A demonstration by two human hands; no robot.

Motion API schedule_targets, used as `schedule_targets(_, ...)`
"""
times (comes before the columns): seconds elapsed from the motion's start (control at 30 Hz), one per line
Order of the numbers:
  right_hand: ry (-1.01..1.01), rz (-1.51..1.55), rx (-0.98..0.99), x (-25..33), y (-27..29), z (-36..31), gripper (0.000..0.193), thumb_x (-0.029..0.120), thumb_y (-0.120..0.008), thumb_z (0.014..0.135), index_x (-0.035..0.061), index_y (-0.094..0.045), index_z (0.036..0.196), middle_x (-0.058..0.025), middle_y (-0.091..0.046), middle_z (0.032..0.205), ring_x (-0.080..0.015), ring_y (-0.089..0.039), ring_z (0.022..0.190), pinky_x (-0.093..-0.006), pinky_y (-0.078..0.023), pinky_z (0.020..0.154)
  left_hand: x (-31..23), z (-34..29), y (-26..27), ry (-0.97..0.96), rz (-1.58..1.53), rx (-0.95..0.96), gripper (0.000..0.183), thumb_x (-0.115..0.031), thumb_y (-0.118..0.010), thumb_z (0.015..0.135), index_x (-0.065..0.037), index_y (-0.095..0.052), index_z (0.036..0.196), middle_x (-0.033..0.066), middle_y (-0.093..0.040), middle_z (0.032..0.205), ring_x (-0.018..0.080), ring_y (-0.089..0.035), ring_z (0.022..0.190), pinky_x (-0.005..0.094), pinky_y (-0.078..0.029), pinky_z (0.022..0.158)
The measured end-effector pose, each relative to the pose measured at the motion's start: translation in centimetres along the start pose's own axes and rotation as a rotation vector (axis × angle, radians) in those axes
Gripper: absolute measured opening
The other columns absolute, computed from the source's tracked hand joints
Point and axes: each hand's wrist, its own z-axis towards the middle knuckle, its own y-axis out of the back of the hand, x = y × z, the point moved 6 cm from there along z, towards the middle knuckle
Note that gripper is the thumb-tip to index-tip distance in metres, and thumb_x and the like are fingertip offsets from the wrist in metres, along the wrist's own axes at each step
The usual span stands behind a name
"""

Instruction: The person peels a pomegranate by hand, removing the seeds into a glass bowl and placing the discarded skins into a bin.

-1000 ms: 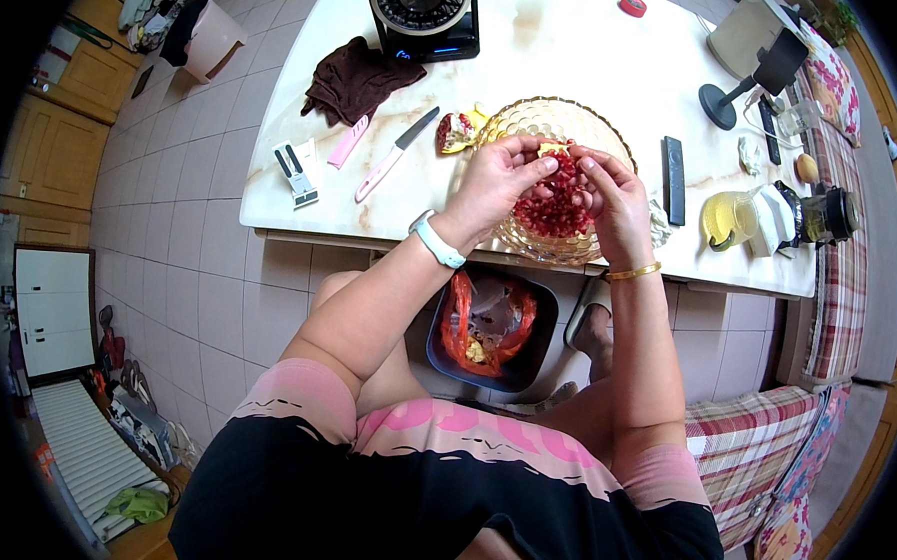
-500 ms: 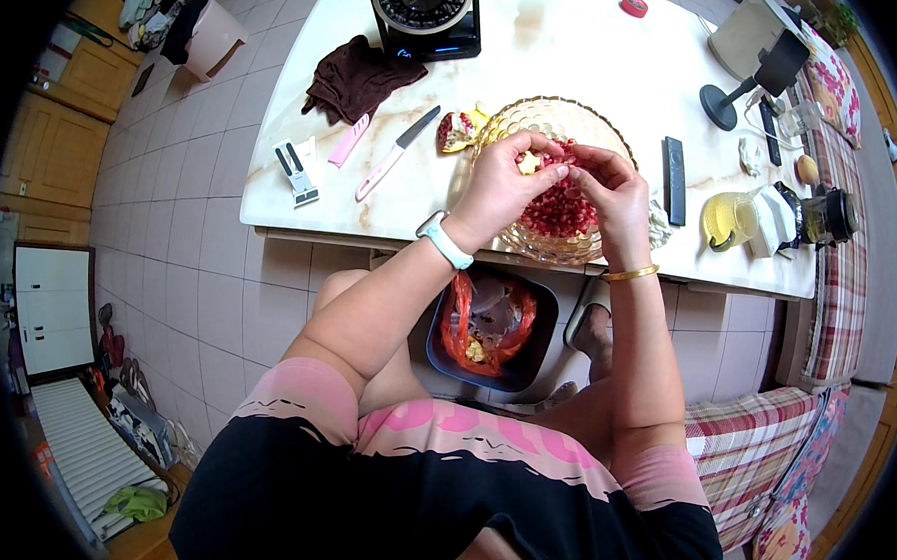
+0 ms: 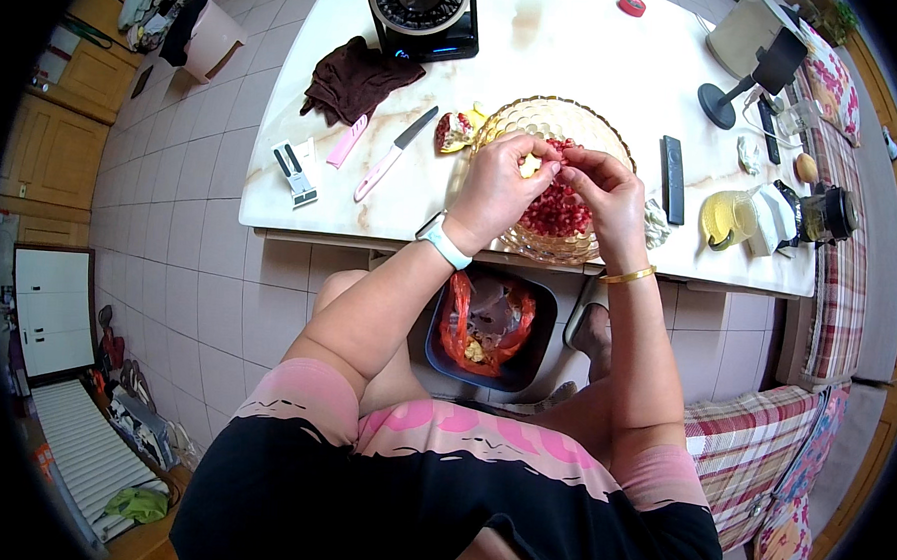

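My left hand is closed round a pomegranate piece, whose pale yellow pith shows between thumb and fingers. My right hand meets it from the other side, its thumb and forefinger pinched at the red seeds of that piece; the fingertips partly hide the contact. Both hands are over a clear amber glass bowl near the table's front edge. Loose red pomegranate seeds lie heaped in it. Left of the bowl, touching or close to its rim, rests a larger pomegranate chunk with yellow rind.
Left on the table lie a pink-handled knife, pink sheath, white holder and brown cloth, below a black appliance. A dark bar and yellow-liquid jug stand right. Below is a lined bin.
My fingers have shifted slightly at the pomegranate piece, the right thumb and forefinger drawing a little closer together. Both hands stay over the bowl; the things on the table keep their places.
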Motion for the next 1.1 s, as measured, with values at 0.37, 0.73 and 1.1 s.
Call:
schedule_targets(0.37,-0.21,0.301,0.115,-1.8,0.1,0.1,0.027,0.009,-0.067,0.095,-0.0029,-0.066,0.119,-0.0094,-0.072,0.105,-0.0146,-0.07,0.091,-0.0235,-0.058,0.064,0.9,0.1,-0.4,0.187,-0.28,0.061,0.006,-0.004,-0.07,0.089,0.001,-0.071,0.092,0.0057,-0.072,0.09,0.0102,-0.066,0.084,0.0258,-0.054,0.079)
schedule_targets(0.73,-0.027,0.012,0.014,-0.5,0.2,0.1,0.021,0.006,-0.067,0.094,-0.0035,-0.069,0.113,-0.0081,-0.074,0.1,-0.0118,-0.069,0.089,-0.024,-0.056,0.077,0.7,0.1,-0.2,0.057,-0.117,0.037,0.008,-0.004,-0.073,0.086,0.001,-0.071,0.092,0.0082,-0.073,0.091,0.0132,-0.067,0.087,0.0275,-0.054,0.082)
schedule_targets(1.1,-0.096,0.036,0.056,-0.9,0.0,0.0,0.018,0.007,-0.067,0.094,-0.0013,-0.07,0.11,-0.005,-0.073,0.096,-0.0086,-0.067,0.085,-0.0213,-0.052,0.067,1.3,0.0,-0.3,0.062,-0.104,0.038,0.007,-0.005,-0.07,0.087,0.001,-0.071,0.091,0.007,-0.072,0.088,0.0119,-0.066,0.085,0.0271,-0.053,0.081)
